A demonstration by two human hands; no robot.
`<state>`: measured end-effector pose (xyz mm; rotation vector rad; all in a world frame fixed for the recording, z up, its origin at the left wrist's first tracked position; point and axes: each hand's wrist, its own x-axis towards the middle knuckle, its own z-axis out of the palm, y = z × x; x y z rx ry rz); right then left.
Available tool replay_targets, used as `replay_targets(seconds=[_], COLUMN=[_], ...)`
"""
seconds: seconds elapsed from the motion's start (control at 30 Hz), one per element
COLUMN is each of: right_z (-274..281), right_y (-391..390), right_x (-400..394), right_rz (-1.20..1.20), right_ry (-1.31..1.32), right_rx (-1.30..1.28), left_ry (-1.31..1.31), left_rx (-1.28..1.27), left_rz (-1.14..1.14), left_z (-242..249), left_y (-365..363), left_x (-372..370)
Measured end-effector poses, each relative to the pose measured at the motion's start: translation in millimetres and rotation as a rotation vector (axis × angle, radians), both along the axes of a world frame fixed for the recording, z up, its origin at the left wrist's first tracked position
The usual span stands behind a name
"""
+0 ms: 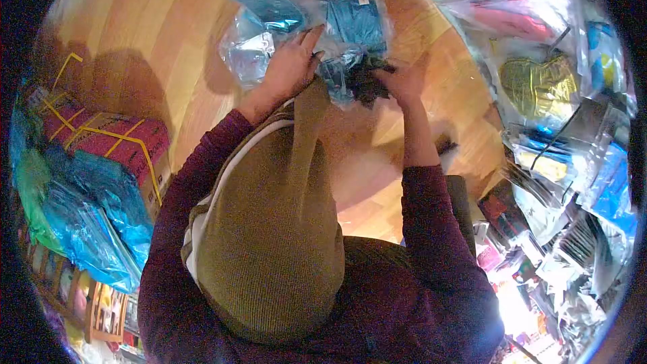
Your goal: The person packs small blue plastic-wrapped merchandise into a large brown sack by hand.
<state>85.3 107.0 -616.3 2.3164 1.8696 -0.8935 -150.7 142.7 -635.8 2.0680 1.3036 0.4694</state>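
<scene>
My left hand [291,66] rests on clear plastic bags, with its forefinger stretched out and its thumb apart from it. Under and beyond it is a packet of blue-teal folded fabric [273,5] in clear plastic. A second blue-teal packet [356,17] with a white label lies to its right. My right hand [404,83] grips the edge of a crumpled black bundle [369,82] just below that packet. Brown ribbed knit cloth [273,229] with a white stripe spreads between my arms, its narrow upper end right below my left hand.
Wooden floor [182,40] lies around the packets. At left are a pink box [108,135] with yellow straps and blue plastic bags [94,216]. Many clear bags of goods are piled at right, including a yellow-gold item [539,84]. A wooden rack [106,310] stands lower left.
</scene>
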Motion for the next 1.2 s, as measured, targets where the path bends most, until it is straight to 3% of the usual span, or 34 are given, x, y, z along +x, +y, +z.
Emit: replay_targets(seconds=[0.1, 0.17, 0.27, 0.37, 0.5, 0.57, 0.6, 0.67, 0.77, 0.83, 0.9, 0.93, 1.0, 1.03, 1.1, 1.17, 1.2], right_z=[-35, -46, -70, -3, -9, -27, -19, 13, 29, 38, 36, 22, -8, -8, -6, -18, -51], right_y=[-8, -12, -25, -5, -3, -8, -6, 6, 28, 45, 59, 71, 100, 107, 120, 124, 127], right_x=[29, 38, 40, 4, 17, 35, 34, 31, 8, -24, -47, -49, -52, -59, -75, -82, -78], right_rz=[-0.168, -0.071, 0.042, 0.049, 0.074, -0.346, -0.346, -0.750, -0.938, -1.033, -0.246, -0.247, -0.706, -0.710, -1.034, -0.964, -0.659], right_ry=[0.142, 0.156, 0.196, 0.064, 0.030, 0.672, 0.671, 1.547, 1.682, 1.619, 1.120, 1.125, 1.555, 1.555, 1.998, 2.087, 2.070], right_rx=[-0.125, 0.080, 0.188, -0.032, -0.139, -0.251, -0.252, -0.256, -0.065, 0.042, 0.490, 0.487, 0.263, 0.261, 0.141, 0.151, 0.220], left_ry=[-0.009, -0.017, -0.038, -0.008, -0.033, -0.077, -0.078, -0.103, -0.124, -0.140, -0.146, -0.111, -0.075, -0.137, -0.201, -0.293, -0.296], left_rx=[-0.001, 0.004, 0.015, -0.009, -0.026, -0.025, -0.026, -0.002, -0.003, -0.042, -0.086, -0.114, -0.145, -0.072, -0.002, 0.016, 0.015], left_rz=[-0.019, -0.016, -0.009, -0.007, -0.010, -0.016, -0.015, -0.004, -0.023, -0.009, 0.010, 0.032, 0.056, 0.032, 0.006, -0.033, -0.032], left_z=[-4, -7, 1, 0, 0, 0, 1, 3, 5, 1, 3, 10, 12, 9, 10, 17, 15], left_y=[0, 0, 0, -1, -1, 0, -1, -1, 0, -3, -4, -5, -5, -5, -4, -1, -3], left_x=[0, 0, 0, 0, -3, -3, -3, -3, -4, -6, -8, -8, -11, -13, -14, -13, -13])
